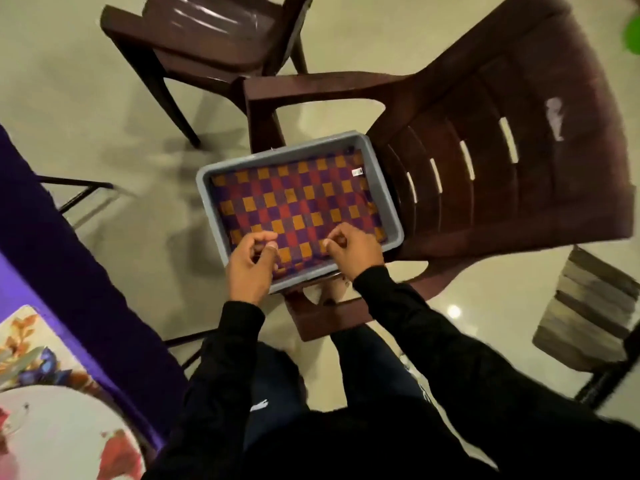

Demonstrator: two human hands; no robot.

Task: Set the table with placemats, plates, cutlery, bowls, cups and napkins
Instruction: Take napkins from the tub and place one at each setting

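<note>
A checkered napkin (298, 202) in purple, red and orange lies flat inside a grey plastic tray (204, 174). The tray rests on the seat of a brown plastic chair (485, 140). My left hand (251, 268) hovers over the tray's near left corner, fingers curled and thumb pressed to them at the napkin's near edge. My right hand (356, 254) is at the near right part of the napkin and pinches its edge with curled fingers. At the lower left, a floral placemat (24, 344) lies on the purple table (52, 244), with a white flowered plate (62, 434) on it.
A second brown chair (207, 39) stands behind the tray, across pale tiled floor. A striped stool or seat (588, 313) is at the right. The table's black metal legs (79, 192) reach out at the left.
</note>
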